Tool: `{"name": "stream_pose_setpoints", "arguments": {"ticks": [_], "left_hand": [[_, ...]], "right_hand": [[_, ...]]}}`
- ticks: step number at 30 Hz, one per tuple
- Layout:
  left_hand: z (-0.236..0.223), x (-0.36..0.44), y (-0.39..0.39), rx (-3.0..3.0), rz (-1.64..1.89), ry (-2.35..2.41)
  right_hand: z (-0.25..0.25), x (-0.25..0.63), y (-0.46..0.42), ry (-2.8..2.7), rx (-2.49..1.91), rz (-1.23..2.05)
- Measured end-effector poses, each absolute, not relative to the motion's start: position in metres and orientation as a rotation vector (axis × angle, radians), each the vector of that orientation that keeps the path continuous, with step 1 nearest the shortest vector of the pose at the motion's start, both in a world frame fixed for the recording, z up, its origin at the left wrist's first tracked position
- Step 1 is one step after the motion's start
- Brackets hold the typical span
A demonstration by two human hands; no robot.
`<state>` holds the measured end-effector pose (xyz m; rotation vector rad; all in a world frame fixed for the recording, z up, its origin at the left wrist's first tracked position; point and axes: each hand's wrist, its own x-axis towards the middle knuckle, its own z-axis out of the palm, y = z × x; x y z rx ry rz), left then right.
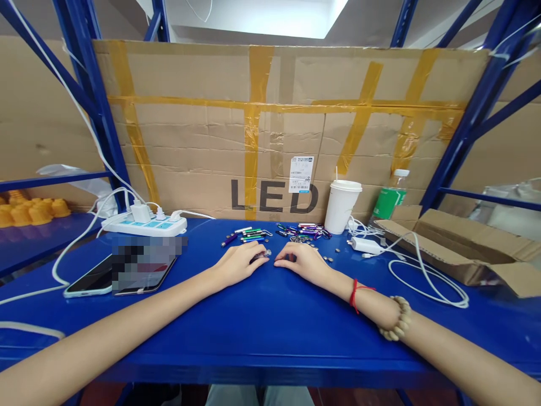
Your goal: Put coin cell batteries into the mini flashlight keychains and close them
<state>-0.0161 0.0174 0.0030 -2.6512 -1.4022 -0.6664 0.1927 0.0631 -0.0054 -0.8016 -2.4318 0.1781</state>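
Observation:
My left hand [240, 264] is closed above the blue tabletop, with a small silvery metal piece [267, 253] at its fingertips. Its kind is too small to make out. Facing it, my right hand [307, 263] is curled, thumb and forefinger brought together; whatever they pinch, if anything, is hidden. Beyond my left hand lie several slim metal tubes [252, 232] in green, blue, purple and silver, like small penlights. A second pile of purple, red and silver tubes [306, 228] is behind my right hand. Small round silver pieces [328, 259] are scattered beside that hand.
Two phones [91, 280] lie at left before a white power strip [146, 225]. At the back right stand a white cup [343, 206] with a straw and a green-labelled bottle [391, 194]. White cables [439, 296] and an open cardboard box [465, 248] occupy the right. Cardboard [190, 146] walls the back.

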Motion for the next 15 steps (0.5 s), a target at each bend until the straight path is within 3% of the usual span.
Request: {"name": "stream_pose_setpoints", "arguments": {"ticks": [15], "left_hand": [[0.000,-0.018,0.022,-2.835,-0.700,-1.234]], "right_hand": [[-0.001,0.189,0.048,-2.196,-0.408,0.047]]}}
